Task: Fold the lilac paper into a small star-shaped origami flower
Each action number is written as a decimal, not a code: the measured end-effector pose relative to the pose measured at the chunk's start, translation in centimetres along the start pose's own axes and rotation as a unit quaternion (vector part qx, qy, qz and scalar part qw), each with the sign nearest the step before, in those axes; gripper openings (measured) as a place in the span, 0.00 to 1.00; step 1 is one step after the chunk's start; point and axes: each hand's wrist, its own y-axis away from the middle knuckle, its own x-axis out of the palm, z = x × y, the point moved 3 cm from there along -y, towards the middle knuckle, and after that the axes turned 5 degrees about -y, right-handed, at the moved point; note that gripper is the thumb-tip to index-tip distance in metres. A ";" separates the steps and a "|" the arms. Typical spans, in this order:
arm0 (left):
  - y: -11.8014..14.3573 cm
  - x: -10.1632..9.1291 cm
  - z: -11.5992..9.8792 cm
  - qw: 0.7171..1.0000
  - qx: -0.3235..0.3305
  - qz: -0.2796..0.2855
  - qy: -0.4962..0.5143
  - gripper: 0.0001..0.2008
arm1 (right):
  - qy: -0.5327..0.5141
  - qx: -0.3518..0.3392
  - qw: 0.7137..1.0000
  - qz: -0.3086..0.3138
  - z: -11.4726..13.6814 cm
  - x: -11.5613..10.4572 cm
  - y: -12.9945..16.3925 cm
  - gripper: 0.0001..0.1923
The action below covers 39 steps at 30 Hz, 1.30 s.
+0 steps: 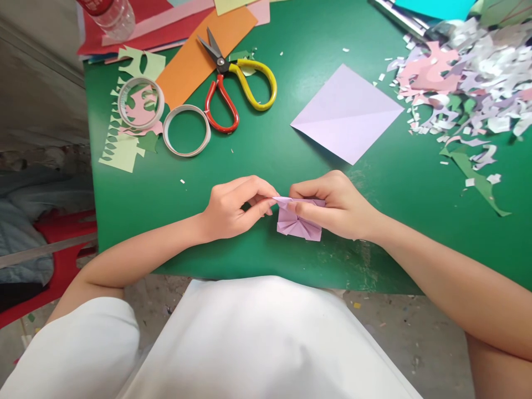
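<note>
A small folded piece of purple paper, with creases fanning out on its lower part, is held up between my two hands near the table's front edge. My left hand pinches its upper left corner between thumb and fingertips. From the other side my right hand grips its upper part, thumb in front and fingers behind, so that some of the folds are hidden. Beyond the hands lies a square purple sheet with a crease across it, touched by neither hand.
On the green table, scissors with red and yellow handles lie partly on orange paper. Two tape rolls sit at left among cut scraps. A bottle stands far left; paper shreds heap at right.
</note>
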 end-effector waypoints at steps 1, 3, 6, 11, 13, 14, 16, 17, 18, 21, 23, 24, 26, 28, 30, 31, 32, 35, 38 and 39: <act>0.0 0.0 0.0 1.000 -0.001 0.001 0.004 0.03 | 0.005 0.000 1.000 -0.002 0.0 0.0 0.0 0.23; 0.0 0.0 0.1 1.000 -0.001 0.006 0.012 0.04 | 0.015 -0.006 1.000 -0.008 0.0 0.0 0.1 0.22; 0.0 0.0 0.0 1.000 0.008 0.009 0.014 0.06 | 0.030 -0.031 0.999 -0.020 0.1 0.1 0.2 0.20; -0.1 0.3 0.3 0.999 -0.027 0.032 0.008 0.04 | 0.044 -0.054 0.997 -0.025 -0.1 0.4 0.2 0.20; -0.2 0.4 0.4 0.999 -0.031 0.041 -0.004 0.03 | 0.045 -0.065 0.997 -0.027 0.1 0.5 0.2 0.20; -0.2 0.4 0.5 0.999 -0.030 0.045 -0.009 0.04 | 0.048 -0.069 0.996 -0.028 0.3 0.6 0.2 0.20; -0.3 0.4 0.6 0.998 -0.032 0.054 -0.007 0.05 | 0.060 -0.078 0.995 -0.029 0.7 0.7 0.2 0.19; -0.3 0.4 0.6 0.997 -0.039 0.060 0.003 0.06 | 0.067 -0.084 0.994 -0.029 0.9 0.7 0.3 0.18; -0.3 0.4 0.7 0.997 -0.048 0.066 0.017 0.07 | 0.074 -0.090 0.993 -0.027 1.0 0.8 0.3 0.17; -0.5 0.2 0.9 0.990 -0.080 0.091 0.069 0.10 | 0.083 -0.119 0.989 -0.021 1.2 0.9 0.4 0.16; -0.7 0.1 1.0 0.983 -0.098 0.113 0.101 0.12 | 0.084 -0.141 0.986 -0.015 1.2 1.0 0.4 0.16; -0.8 0.1 1.0 0.980 -0.107 0.125 0.115 0.13 | 0.079 -0.149 0.986 -0.008 1.1 1.0 0.4 0.15; -0.9 0.0 1.2 0.971 -0.127 0.151 0.133 0.14 | 0.061 -0.154 0.986 0.016 1.1 1.0 0.4 0.14; -0.9 0.0 1.3 0.962 -0.151 0.175 0.148 0.16 | 0.035 -0.148 0.988 0.034 1.1 1.0 0.4 0.13; -0.9 0.1 1.4 0.955 -0.168 0.185 0.161 0.15 | 0.017 -0.135 0.990 0.032 1.1 0.9 0.3 0.15; -0.9 0.1 1.4 0.954 -0.168 0.184 0.165 0.14 | 0.013 -0.128 0.991 0.025 1.2 0.8 0.2 0.16; -0.9 0.1 1.3 0.957 -0.159 0.177 0.163 0.13 | 0.011 -0.121 0.992 0.017 1.2 0.8 0.2 0.17; -0.8 0.1 1.0 0.975 -0.099 0.150 0.129 0.07 | 0.019 -0.110 0.994 0.004 1.3 0.8 0.2 0.17; -0.6 0.1 0.8 0.985 -0.048 0.137 0.096 0.05 | 0.032 -0.113 0.993 -0.011 1.3 0.9 0.2 0.16; -0.6 0.1 0.7 0.986 -0.039 0.135 0.091 0.06 | 0.035 -0.116 0.993 -0.016 1.2 0.9 0.3 0.16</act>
